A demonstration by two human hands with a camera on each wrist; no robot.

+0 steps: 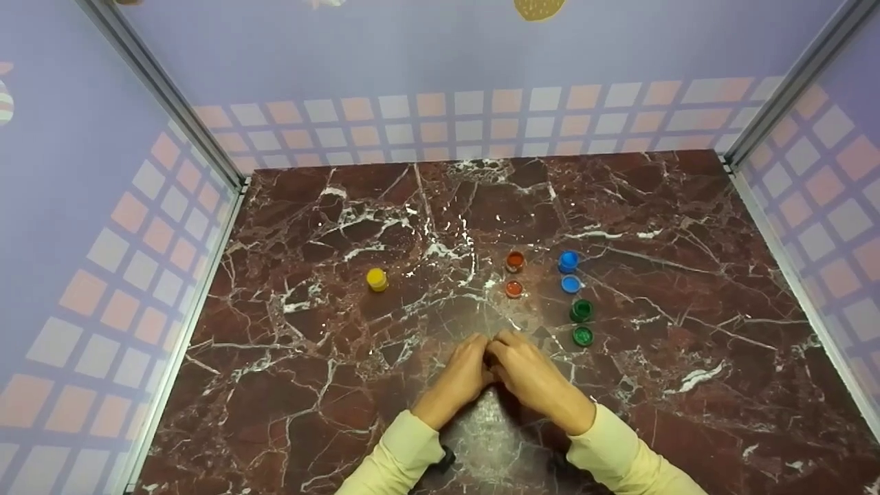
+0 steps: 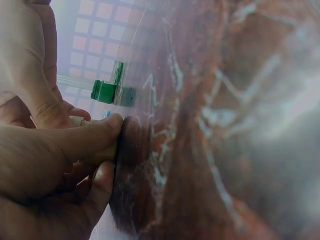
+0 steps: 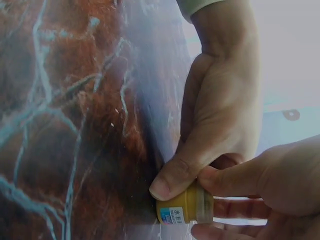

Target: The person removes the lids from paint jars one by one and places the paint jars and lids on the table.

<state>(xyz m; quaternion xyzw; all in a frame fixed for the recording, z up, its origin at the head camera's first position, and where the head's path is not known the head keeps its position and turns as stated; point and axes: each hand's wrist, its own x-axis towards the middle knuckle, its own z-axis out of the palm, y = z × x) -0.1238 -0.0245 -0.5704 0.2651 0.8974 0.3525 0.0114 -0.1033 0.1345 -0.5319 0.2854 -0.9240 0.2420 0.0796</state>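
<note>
Both hands meet low over the table, around a small yellow paint jar (image 3: pixel 186 207) with a printed label and a pale lid (image 3: pixel 204 206). The left hand (image 1: pixel 462 371) grips the jar's yellow body, its thumb lying along the side. On the lid, the thumb and fingers of the right hand (image 1: pixel 535 375) pinch from the other end. In the right wrist view the jar lies sideways in the picture, close to the tabletop. From the head view the hands cover it. Ahead and to the right of them stand an open green jar (image 1: pixel 581 311) and its green lid (image 1: pixel 583 336).
An open orange jar (image 1: pixel 515 261) with its lid (image 1: pixel 513 289), and an open blue jar (image 1: pixel 568 261) with its lid (image 1: pixel 570 283), stand farther back. Another yellow jar (image 1: pixel 377 280) stands to the left. Patterned panels enclose the marbled table (image 1: pixel 275 385) on three sides.
</note>
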